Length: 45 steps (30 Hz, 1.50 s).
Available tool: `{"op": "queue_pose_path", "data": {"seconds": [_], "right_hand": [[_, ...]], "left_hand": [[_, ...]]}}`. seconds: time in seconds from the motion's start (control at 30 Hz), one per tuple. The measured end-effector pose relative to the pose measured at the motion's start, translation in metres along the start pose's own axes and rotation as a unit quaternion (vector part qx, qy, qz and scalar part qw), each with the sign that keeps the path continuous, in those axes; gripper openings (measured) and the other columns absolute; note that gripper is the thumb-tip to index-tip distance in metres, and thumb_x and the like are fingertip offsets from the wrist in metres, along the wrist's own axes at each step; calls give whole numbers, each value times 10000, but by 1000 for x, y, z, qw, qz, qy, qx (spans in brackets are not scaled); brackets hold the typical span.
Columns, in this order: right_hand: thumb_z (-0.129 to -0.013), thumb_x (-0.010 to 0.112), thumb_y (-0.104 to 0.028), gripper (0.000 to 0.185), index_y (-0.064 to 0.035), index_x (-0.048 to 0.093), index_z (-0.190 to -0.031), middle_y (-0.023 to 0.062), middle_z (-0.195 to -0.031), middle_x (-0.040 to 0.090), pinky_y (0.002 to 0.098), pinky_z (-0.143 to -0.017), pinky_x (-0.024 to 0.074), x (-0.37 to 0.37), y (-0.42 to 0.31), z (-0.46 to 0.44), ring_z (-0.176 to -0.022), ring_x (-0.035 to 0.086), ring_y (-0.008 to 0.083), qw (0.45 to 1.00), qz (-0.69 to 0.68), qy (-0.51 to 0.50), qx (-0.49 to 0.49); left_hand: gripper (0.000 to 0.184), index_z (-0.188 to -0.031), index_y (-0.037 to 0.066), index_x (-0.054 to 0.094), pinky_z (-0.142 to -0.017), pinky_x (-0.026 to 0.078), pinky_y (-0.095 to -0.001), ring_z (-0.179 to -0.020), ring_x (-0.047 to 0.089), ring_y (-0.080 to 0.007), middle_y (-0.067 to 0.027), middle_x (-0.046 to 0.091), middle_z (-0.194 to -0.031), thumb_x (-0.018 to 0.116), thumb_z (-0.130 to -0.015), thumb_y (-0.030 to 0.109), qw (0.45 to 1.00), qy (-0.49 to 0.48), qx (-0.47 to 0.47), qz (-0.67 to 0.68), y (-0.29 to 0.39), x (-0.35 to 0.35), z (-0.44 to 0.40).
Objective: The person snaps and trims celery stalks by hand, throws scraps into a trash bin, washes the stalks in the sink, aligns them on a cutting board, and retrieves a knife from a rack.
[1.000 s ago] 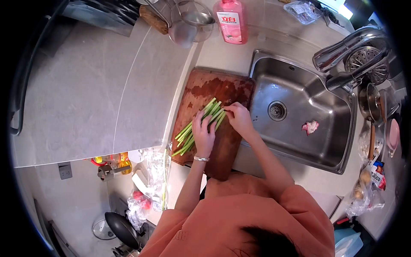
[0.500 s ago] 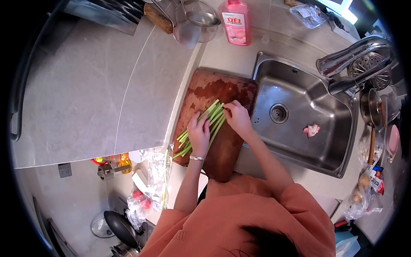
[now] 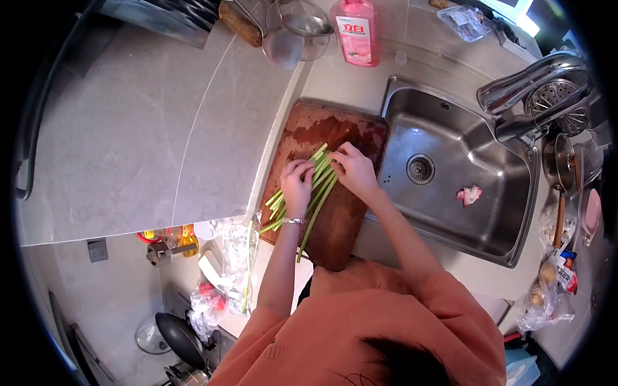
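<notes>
A bundle of long thin green stalks [image 3: 318,196] lies slantwise on the wet brown wooden cutting board [image 3: 344,225]. My left hand [image 3: 297,187], with a bracelet at the wrist, rests over the left side of the bundle, its fingers curled against the stalks. At the upper ends of the bundle my right hand [image 3: 355,170] has its fingertips pinched on the stalks. One stalk reaches lower than the others, toward the board's near edge. The undersides of both hands are hidden.
Right of the board is a steel sink [image 3: 450,231] with a pinkish-white scrap [image 3: 468,195] in it and a faucet [image 3: 534,87] over its far corner. A pink detergent bottle [image 3: 356,35] and strainers [image 3: 302,26] stand beyond the board. Plastic bags [image 3: 209,309] lie at lower left.
My right hand has moved slightly up and left along the stalk ends. My left hand has shifted a little left. One stalk now extends farther down toward me, apart from the bundle.
</notes>
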State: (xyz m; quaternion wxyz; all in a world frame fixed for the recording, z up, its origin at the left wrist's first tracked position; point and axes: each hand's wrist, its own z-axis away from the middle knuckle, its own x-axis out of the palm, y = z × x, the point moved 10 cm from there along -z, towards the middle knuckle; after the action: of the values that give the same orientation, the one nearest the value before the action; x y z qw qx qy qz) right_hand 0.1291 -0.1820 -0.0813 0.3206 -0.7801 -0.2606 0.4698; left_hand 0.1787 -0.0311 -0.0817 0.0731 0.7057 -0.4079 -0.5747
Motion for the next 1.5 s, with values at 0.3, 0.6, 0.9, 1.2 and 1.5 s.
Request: {"op": "queue_pose_path", "data": {"seconds": [0.3,0.6,0.9,1.2,1.5], "right_hand": [[-722,611,-82,102,-63,548,-800,90,-801,487,365,-614,487,-2,-6,6,-779,545,254,999,34,-14,-18],[-715,652,-122,145,-62,530,-765,83,-794,490,370,-614,476,5,8,2,-777,546,265,999,10,22,34],[-717,630,-90,67,-49,599,-761,103,-764,531,374,-638,483,4,21,-16,-739,565,278,996,32,46,73],[-709,611,-54,49,-25,632,-743,137,-732,556,388,-649,482,8,24,-7,-699,572,308,995,-1,55,84],[-709,628,-66,57,-24,628,-746,145,-733,565,402,-627,486,7,27,-8,-680,585,326,992,-2,51,113]], "left_hand": [[130,-828,101,688,-759,440,-347,-846,558,-250,-66,600,-919,648,-707,75,1000,-14,18,-11,-4,3,-5],[120,-820,126,678,-817,419,-363,-924,545,-260,-60,588,-982,660,-702,109,998,-52,-23,-32,-13,8,-2],[93,-780,98,660,-757,456,-349,-884,557,-257,-69,592,-930,672,-688,100,995,-60,0,-78,-1,2,-11],[67,-735,90,647,-703,452,-358,-799,546,-248,-53,560,-852,660,-672,73,998,-35,23,-53,1,5,-15],[69,-735,75,656,-727,435,-354,-823,536,-250,-63,567,-862,677,-680,111,995,-19,11,-93,1,6,-12]]}}
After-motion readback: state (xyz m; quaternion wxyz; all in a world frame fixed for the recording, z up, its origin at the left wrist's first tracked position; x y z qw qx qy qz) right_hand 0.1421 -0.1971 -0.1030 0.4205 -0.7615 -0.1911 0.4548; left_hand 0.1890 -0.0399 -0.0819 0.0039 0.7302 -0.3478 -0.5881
